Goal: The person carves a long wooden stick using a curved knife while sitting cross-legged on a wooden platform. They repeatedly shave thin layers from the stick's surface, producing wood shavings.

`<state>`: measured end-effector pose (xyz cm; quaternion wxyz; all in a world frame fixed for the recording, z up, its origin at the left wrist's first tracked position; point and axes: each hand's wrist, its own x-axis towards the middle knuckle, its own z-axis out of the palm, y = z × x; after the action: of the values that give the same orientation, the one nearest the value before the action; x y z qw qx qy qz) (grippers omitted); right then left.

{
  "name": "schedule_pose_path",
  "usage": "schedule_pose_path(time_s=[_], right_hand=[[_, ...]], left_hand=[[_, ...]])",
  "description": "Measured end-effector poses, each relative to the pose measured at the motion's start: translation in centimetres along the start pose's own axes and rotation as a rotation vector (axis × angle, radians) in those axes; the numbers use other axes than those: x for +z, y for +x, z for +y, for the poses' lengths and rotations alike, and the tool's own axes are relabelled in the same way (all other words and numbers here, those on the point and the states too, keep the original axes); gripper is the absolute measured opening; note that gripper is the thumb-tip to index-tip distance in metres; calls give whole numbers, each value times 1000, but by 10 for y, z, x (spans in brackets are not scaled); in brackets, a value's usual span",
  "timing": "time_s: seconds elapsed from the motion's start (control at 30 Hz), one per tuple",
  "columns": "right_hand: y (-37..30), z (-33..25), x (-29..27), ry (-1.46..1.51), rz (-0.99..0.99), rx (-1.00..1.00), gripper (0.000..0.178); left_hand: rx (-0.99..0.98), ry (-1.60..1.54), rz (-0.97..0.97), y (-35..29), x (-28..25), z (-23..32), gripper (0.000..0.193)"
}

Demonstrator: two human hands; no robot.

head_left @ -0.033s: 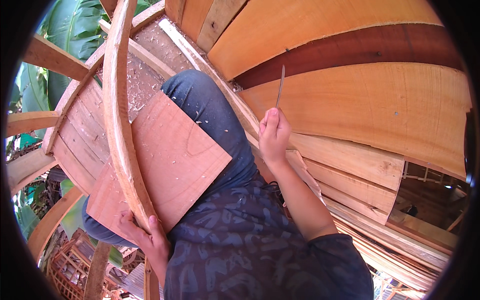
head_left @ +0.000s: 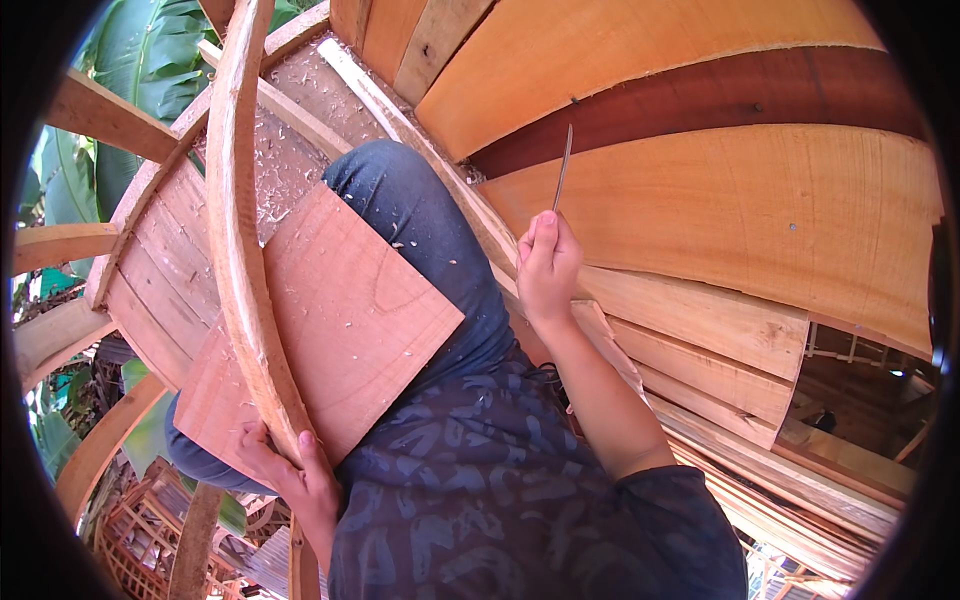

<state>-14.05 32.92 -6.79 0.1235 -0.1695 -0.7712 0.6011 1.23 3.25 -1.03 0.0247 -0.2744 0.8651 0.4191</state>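
A long curved wooden piece (head_left: 238, 200), with pale freshly cut patches along it, rises from my lap toward the far left. My left hand (head_left: 295, 478) is closed around its near end. Under it a flat square-edged board (head_left: 350, 320) lies across my thighs, sprinkled with a few shavings. Well to the right and apart from the wood, my right hand (head_left: 548, 268) is raised in a fist around a knife. Its thin, slightly bent blade (head_left: 565, 165) points up and away, seen nearly edge-on; the fingers hide its handle.
Wide planks (head_left: 680, 200) form a curved wall close on the right. Shavings (head_left: 275, 165) litter the boards beyond my knees. Upright wooden ribs (head_left: 110, 115) line the left side, with large green leaves (head_left: 145, 60) outside. An opening (head_left: 860, 390) shows at the lower right.
My right hand and the knife have shifted very slightly, the blade tip a touch up and to the right. The left hand, curved wood and board look unmoved.
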Motion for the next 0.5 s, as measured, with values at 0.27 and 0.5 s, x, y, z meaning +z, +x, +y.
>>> schedule_pose_path(time_s=[0.27,0.5], right_hand=[[18,-1,25,115,87,94,42],[23,5,31,92,109,99,44]], left_hand=[[143,103,25,2,1,-10,35],[97,89,16,2,0,-4,37]])
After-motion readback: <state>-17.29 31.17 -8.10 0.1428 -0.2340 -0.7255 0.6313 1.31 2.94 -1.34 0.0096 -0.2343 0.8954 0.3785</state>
